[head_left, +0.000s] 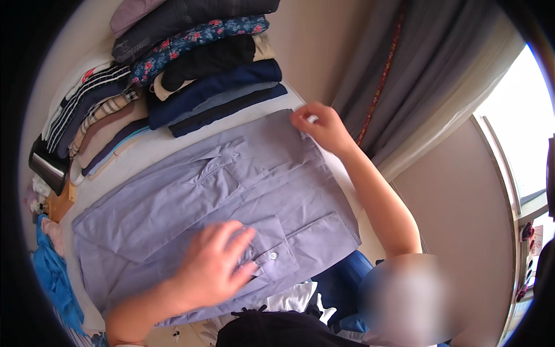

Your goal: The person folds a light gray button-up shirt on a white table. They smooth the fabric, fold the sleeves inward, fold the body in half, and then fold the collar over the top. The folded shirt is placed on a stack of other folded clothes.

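A grey-lavender button-up shirt point(191, 208) lies spread on the white table, with sleeves folded in over its body. One cuff with a white button shows near the front; a second buttoned part lies toward the back. My right hand point(324, 124) reaches to the far right corner of the shirt, its fingertips pinched at the fabric edge. Over the near part of the shirt, beside the front cuff, is my left hand point(217, 263). Its fingers are apart and slightly blurred, with no cloth visibly gripped; I cannot tell whether it touches the shirt.
Behind the shirt rise a tall stack of folded clothes point(217, 72) and a lower stack point(95, 110). A dark shiny container point(49, 165) and a blue garment point(55, 272) are at the left. Grey curtains point(399, 69) hang at the right, near a window.
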### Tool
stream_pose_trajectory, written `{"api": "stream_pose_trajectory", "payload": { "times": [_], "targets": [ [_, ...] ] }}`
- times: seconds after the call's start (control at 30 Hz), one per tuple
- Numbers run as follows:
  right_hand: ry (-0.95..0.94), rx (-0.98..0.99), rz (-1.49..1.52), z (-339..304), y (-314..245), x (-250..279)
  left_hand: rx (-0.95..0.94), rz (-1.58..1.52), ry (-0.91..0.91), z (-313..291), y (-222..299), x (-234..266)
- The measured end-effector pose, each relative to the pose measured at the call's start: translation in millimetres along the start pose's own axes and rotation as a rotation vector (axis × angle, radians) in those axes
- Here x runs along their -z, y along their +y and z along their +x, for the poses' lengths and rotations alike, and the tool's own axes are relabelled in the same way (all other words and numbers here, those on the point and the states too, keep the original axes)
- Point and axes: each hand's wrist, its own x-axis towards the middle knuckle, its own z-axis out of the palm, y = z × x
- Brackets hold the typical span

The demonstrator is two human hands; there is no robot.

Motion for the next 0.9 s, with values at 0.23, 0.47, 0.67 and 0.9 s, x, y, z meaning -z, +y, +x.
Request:
{"api": "stream_pose_trajectory", "payload": {
  "times": [0.23, 0.47, 0.67, 0.9],
  "targets": [
    [-0.438, 0.044, -0.327, -118, -89, -30, 0.221, -0.034, -0.100, -28, -40, 29],
    [-0.340, 0.214, -0.529, -137, -98, -43, 0.214, 0.222, -0.328, -34, -40, 50],
    [-0.355, 0.149, -0.524, -139, -104, -62, -0.085, 0.281, -0.155, -79, 6, 48],
    [-0.368, 0.359, -0.498, -153, -102, -69, 0.150, -0.011, 0.012, -161, -4, 53]
  ]
}}
